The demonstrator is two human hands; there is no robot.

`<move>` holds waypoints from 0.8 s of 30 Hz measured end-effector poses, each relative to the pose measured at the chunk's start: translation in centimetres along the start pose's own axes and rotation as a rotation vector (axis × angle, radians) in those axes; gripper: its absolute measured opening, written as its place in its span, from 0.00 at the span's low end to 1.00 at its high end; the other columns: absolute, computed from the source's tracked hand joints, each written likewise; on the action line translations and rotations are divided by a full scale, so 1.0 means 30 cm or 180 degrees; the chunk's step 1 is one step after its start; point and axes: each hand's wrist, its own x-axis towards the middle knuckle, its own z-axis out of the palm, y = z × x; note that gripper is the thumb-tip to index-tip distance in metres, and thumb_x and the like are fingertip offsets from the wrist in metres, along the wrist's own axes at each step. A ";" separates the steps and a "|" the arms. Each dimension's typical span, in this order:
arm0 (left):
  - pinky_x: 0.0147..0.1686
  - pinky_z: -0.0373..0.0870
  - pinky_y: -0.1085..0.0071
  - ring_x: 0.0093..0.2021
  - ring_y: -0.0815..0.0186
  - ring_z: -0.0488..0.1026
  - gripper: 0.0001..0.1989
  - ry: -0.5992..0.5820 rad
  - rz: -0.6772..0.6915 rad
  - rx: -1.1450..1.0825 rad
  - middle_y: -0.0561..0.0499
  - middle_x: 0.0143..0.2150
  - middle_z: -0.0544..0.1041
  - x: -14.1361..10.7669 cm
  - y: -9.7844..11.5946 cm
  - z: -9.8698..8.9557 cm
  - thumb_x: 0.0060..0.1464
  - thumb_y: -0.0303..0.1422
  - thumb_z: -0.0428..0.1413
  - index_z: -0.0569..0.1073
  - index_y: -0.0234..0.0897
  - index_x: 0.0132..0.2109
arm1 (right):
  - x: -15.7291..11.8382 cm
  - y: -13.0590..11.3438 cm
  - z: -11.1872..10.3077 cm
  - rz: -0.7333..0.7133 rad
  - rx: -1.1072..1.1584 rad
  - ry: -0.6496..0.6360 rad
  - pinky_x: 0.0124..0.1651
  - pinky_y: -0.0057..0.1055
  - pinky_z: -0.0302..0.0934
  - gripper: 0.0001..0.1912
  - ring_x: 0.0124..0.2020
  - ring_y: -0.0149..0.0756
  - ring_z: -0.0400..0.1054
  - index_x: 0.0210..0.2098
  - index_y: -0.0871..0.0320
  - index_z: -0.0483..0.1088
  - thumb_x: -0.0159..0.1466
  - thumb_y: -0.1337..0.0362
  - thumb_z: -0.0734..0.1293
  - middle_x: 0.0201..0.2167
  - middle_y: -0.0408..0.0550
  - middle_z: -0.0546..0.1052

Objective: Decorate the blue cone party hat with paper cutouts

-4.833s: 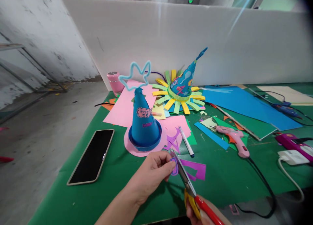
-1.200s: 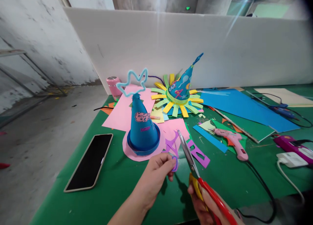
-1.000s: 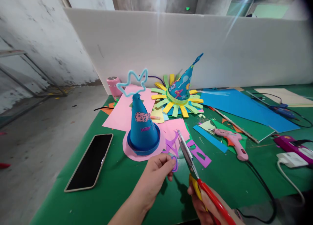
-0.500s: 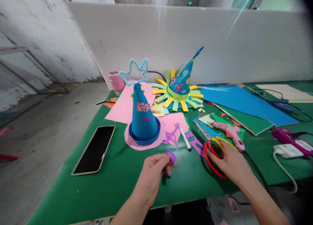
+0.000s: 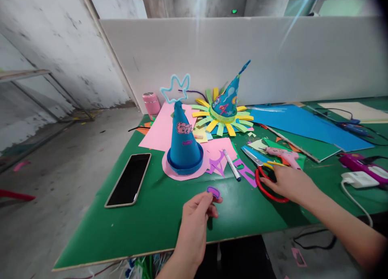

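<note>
My left hand (image 5: 197, 218) pinches a small purple paper cutout with a dark outline (image 5: 214, 191) between thumb and fingers, just above the table's front part. At the right, my right hand (image 5: 292, 184) is on the handles of the scissors (image 5: 256, 160), one red and one yellow; its fingertips are partly hidden. The blades point away to the left. Beyond my left hand stands a blue paper cone hat (image 5: 183, 145) on a pink round brim, with a pale blue star on top. A pink glue gun (image 5: 281, 154) lies just behind my right hand.
A phone (image 5: 129, 180) lies at the left. A marker (image 5: 232, 165) and purple scraps (image 5: 247, 173) lie mid-table. Behind stand a second cone hat with yellow-green strips (image 5: 226, 103) and a pink container (image 5: 151, 105). A white plug (image 5: 360, 179) and cable are at the right.
The view has shifted, so the phone and blue hat appear farther right. My left hand still pinches the purple cutout. My right hand stays at the scissors, whose handles appear higher in view.
</note>
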 end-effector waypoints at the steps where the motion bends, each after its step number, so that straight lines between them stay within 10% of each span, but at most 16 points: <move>1: 0.27 0.60 0.74 0.22 0.73 0.62 0.12 0.0004 0.0032 0.0009 0.48 0.26 0.75 0.001 0.001 -0.005 0.46 0.38 0.59 0.76 0.31 0.27 | 0.006 -0.001 -0.015 0.0001 -0.0054 -0.0035 0.22 0.36 0.53 0.20 0.24 0.51 0.71 0.20 0.59 0.67 0.58 0.51 0.60 0.20 0.59 0.74; 7: 0.29 0.60 0.75 0.23 0.72 0.61 0.13 0.0050 0.0170 -0.0004 0.51 0.24 0.72 0.007 0.004 -0.032 0.47 0.39 0.59 0.76 0.32 0.26 | -0.018 -0.093 -0.122 0.0139 -0.0077 0.0171 0.23 0.39 0.57 0.18 0.28 0.54 0.71 0.31 0.60 0.70 0.59 0.51 0.60 0.26 0.59 0.76; 12: 0.26 0.59 0.76 0.24 0.72 0.60 0.12 0.0041 0.0236 -0.0212 0.51 0.25 0.71 0.013 -0.003 -0.011 0.46 0.39 0.59 0.75 0.32 0.27 | -0.113 -0.345 -0.134 -0.0854 0.2916 0.0185 0.35 0.31 0.64 0.14 0.35 0.37 0.70 0.43 0.56 0.65 0.61 0.57 0.61 0.35 0.48 0.75; 16: 0.24 0.59 0.77 0.23 0.72 0.58 0.12 0.0093 0.0397 -0.0456 0.55 0.21 0.65 0.033 -0.006 0.003 0.45 0.39 0.60 0.73 0.34 0.24 | -0.114 -0.485 -0.098 -0.0770 0.4020 0.0262 0.31 0.27 0.62 0.06 0.29 0.32 0.66 0.35 0.56 0.66 0.62 0.61 0.61 0.30 0.44 0.71; 24: 0.27 0.61 0.77 0.22 0.74 0.63 0.07 0.0124 0.0426 -0.0090 0.52 0.24 0.72 0.082 0.048 -0.005 0.48 0.34 0.58 0.75 0.33 0.28 | 0.015 -0.471 -0.073 -0.0556 0.4986 -0.0114 0.32 0.26 0.60 0.06 0.29 0.30 0.63 0.31 0.58 0.66 0.60 0.61 0.63 0.27 0.41 0.68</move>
